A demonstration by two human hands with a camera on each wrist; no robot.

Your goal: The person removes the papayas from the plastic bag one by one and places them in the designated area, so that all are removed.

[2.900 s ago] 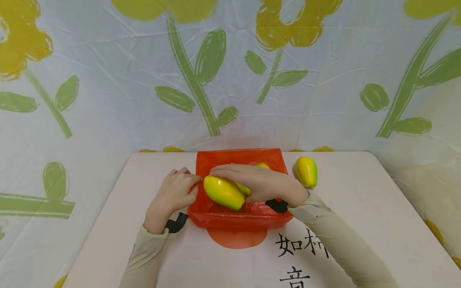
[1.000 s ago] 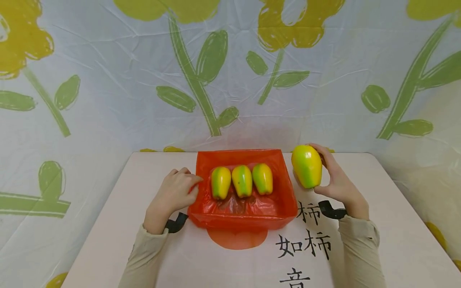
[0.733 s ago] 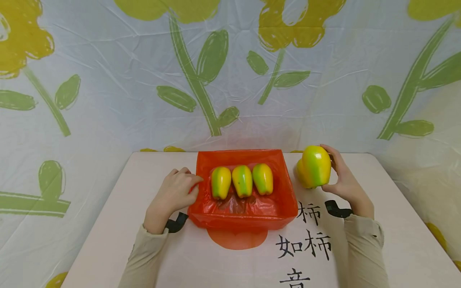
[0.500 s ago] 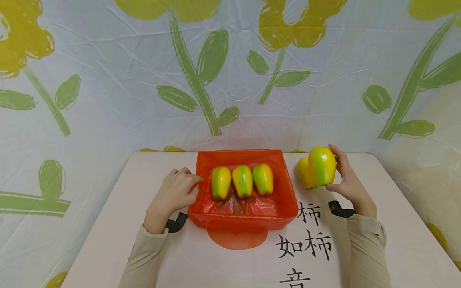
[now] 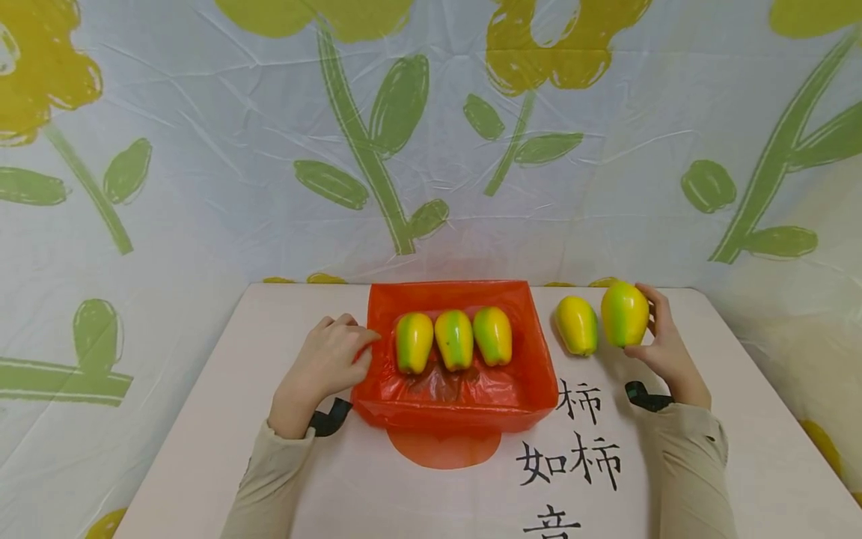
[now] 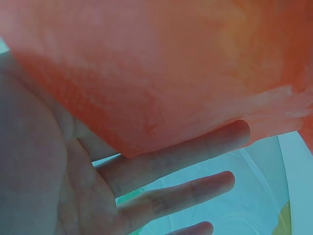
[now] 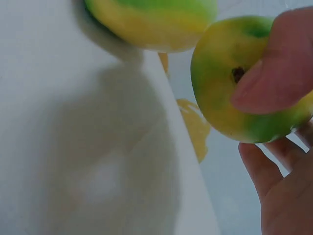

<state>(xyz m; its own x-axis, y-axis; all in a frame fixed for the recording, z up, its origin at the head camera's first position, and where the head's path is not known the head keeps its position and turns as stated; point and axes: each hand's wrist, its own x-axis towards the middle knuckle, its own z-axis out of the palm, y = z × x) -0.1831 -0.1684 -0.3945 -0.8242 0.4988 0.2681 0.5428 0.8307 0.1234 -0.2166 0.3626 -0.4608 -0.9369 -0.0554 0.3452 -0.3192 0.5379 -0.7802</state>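
Observation:
A yellow-green papaya (image 5: 625,314) is held off the table by my right hand (image 5: 667,352), the thumb pressing on its stem end and the fingers around its far side. In the right wrist view the papaya (image 7: 220,93) shows a dark stem spot beside the thumb. Just left of it, another papaya (image 5: 576,326) lies on the table. Beside the red plastic box (image 5: 458,415), my left hand (image 5: 326,359) touches the left wall. The left wrist view shows straight fingers (image 6: 186,196) along the red wall (image 6: 146,73), which hides part of that hand.
Three papayas stand in a row inside the box, the middle one (image 5: 454,340) between its neighbours. Black characters (image 5: 569,460) are printed on the pale tabletop (image 5: 377,501). A flower-patterned cloth (image 5: 269,112) hangs behind the table's back edge.
My right hand came out from over the box with a papaya, then carried it rightward past the papaya on the table, uncovering that one. My left hand stayed at the box wall.

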